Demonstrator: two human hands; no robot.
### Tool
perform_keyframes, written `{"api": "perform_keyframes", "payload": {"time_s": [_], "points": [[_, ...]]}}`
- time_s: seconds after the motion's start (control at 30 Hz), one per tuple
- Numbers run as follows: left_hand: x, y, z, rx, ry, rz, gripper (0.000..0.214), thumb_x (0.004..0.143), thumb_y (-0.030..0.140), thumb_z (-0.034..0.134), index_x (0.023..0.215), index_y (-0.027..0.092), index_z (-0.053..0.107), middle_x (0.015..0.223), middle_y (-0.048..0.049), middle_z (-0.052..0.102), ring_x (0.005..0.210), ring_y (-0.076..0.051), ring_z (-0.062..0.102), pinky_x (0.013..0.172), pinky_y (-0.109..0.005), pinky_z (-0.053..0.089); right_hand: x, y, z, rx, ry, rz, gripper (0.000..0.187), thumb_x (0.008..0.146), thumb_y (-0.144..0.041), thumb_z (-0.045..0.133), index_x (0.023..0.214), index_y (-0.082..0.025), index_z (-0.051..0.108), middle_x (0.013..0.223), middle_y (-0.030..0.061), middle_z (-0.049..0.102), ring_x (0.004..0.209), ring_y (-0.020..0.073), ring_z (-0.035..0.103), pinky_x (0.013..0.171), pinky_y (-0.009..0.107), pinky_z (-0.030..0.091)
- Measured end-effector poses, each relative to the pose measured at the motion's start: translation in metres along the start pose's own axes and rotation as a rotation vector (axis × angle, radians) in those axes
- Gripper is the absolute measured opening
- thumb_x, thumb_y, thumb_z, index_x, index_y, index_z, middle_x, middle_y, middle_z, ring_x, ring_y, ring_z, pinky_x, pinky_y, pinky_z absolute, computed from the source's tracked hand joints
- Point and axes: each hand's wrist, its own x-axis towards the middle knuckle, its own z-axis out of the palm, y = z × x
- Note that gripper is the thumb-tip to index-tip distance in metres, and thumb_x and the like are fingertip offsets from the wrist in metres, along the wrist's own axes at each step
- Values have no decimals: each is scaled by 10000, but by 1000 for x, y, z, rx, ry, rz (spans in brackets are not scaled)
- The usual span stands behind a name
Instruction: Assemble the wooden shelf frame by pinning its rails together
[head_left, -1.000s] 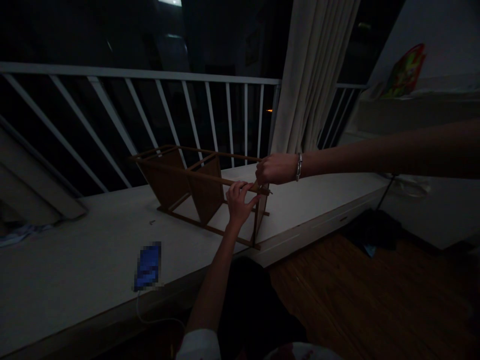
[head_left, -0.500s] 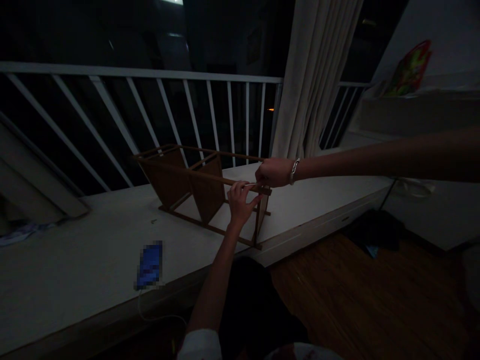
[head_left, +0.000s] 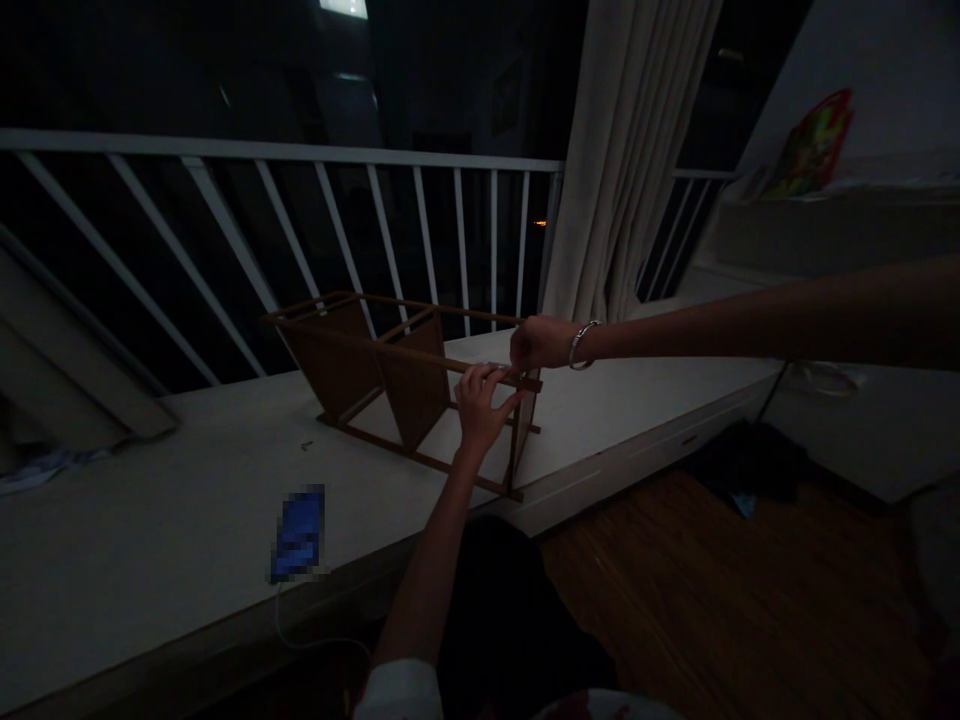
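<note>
A brown wooden rack with thin rails and slanted panels lies on a white platform. My left hand comes up from below, and its fingers curl over the rack's near top rail close to the right end. Reaching in from the right with a bracelet on the wrist, my right hand is closed in a fist at the rack's top right corner. What it pinches there is too dark and small to make out. The two hands almost touch.
A phone with a lit blue screen and a white cable lies near the platform's front edge. A small screw lies left of the rack. Behind are a white railing and a curtain. Dark cloth lies on the wooden floor.
My right wrist has turned a little at the rack's corner and the bracelet has slid along it. My left hand and the rack have stayed in place.
</note>
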Motion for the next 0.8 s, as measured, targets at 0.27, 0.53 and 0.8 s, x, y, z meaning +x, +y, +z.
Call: {"api": "perform_keyframes", "payload": {"time_s": [0.27,0.53,0.8], "points": [[0,0,-1,5,-8,2,420,745,482,583,1070,216,586,1089,-82,567,1129,-236,418,936,-359,311,1,-7,-8,-50,-44,-103,227,700,-239,588,887,-171,697,795,19,682,718,108,580,608,173,353],[-1,1,-2,-12,-6,-4,404,748,475,583,1072,234,588,1080,-72,564,1128,-233,414,939,-364,309,13,2,-12,-80,-196,-143,266,670,-196,621,913,-117,696,795,32,691,687,99,574,598,166,354],[-1,0,-3,6,-29,-2,406,754,469,579,1086,235,583,1102,-73,553,1147,-230,401,948,-360,303,20,11,-14,-34,-202,-209,219,663,-235,654,855,-146,712,820,20,688,743,92,572,621,157,348]]}}
